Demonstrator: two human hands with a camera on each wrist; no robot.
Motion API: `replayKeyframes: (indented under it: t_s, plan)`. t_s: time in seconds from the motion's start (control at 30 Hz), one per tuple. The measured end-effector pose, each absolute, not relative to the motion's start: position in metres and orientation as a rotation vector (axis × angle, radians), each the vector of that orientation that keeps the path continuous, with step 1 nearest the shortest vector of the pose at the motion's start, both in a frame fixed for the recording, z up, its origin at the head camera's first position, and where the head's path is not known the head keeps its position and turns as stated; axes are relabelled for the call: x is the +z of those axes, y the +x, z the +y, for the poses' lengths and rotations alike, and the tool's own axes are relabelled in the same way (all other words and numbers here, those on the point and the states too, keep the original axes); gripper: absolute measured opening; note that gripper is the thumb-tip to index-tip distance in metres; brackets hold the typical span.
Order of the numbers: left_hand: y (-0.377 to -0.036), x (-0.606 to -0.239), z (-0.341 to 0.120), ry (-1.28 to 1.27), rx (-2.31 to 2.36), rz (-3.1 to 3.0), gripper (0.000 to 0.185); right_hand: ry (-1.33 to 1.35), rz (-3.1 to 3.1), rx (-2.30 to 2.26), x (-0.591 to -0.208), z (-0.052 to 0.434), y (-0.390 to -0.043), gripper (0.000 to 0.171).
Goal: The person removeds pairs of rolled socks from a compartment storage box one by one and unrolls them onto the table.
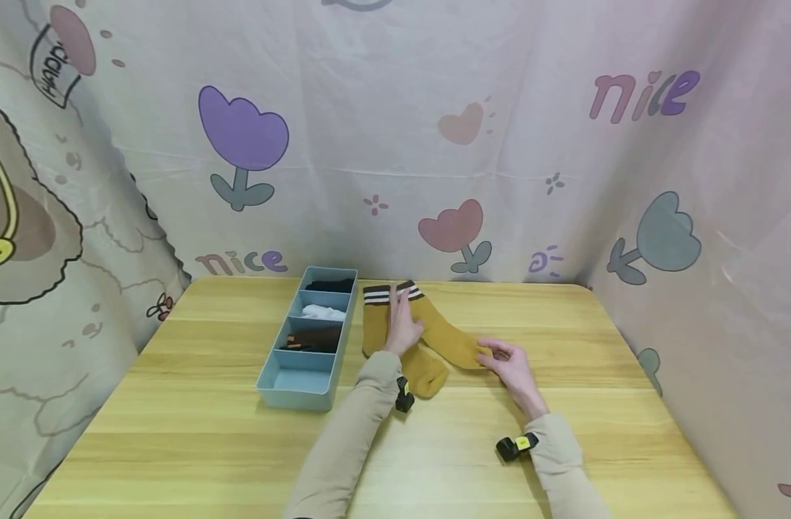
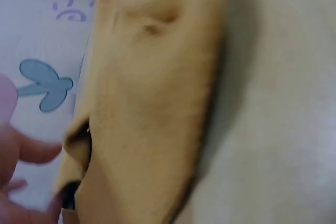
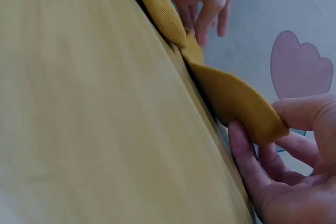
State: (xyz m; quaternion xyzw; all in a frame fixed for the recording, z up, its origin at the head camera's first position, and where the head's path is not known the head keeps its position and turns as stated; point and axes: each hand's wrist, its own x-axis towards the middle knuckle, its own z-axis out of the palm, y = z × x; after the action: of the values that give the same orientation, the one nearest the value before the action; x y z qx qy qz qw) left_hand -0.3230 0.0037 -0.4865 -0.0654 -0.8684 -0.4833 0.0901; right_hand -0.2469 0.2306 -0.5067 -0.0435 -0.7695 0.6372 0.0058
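Across the table (image 1: 447, 468), from the head view, the right mustard sock (image 1: 450, 335) slants from its striped cuff, by your left hand (image 1: 404, 331), down to your right hand (image 1: 510, 366) at the toe; the other mustard sock (image 1: 430, 376) lies nearer your left. Left wrist: your fingers (image 2: 39, 151) spread beside blurred fabric, no hold visible. Right wrist: your fingers (image 3: 302, 111) pinch the toe, apparently lifted.

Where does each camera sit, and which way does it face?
Head: on the head, facing forward and down; table, box, socks, left hand, right hand and sleeves show.
Left wrist: worn there, facing socks close up; fingers at left edge.
Right wrist: worn there, facing right hand pinching sock; left hand beyond.
Head and right wrist share both hands and socks.
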Motion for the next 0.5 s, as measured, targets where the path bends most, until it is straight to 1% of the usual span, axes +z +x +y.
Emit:
replayKeyframes:
  t_s: [0.1, 0.17, 0.27, 0.4, 0.5]
  plan:
    - [-0.315, -0.485, 0.002, -0.096, -1.188, -2.685, 0.06, -0.111, -2.416, 1.884, -0.507, 0.227, -0.246, 0.04]
    - [-0.309, -0.482, 0.001, -0.094, -1.099, -2.787, 0.056, -0.08, -2.383, 1.795, -0.506, 0.223, -0.245, 0.037]
    - [-0.301, -0.482, -0.002, -0.115, -1.051, -2.98, 0.058, 0.034, -2.365, 1.625, -0.502, 0.214, -0.244, 0.034]
    - [-0.297, -0.486, -0.008, -0.132, -0.998, -3.15, 0.064, 0.262, -2.473, 1.415, -0.496, 0.2, -0.241, 0.03]
    - [-0.299, -0.489, -0.012, -0.201, -0.96, -3.175, 0.066, 0.306, -2.521, 1.323, -0.491, 0.192, -0.239, 0.027]
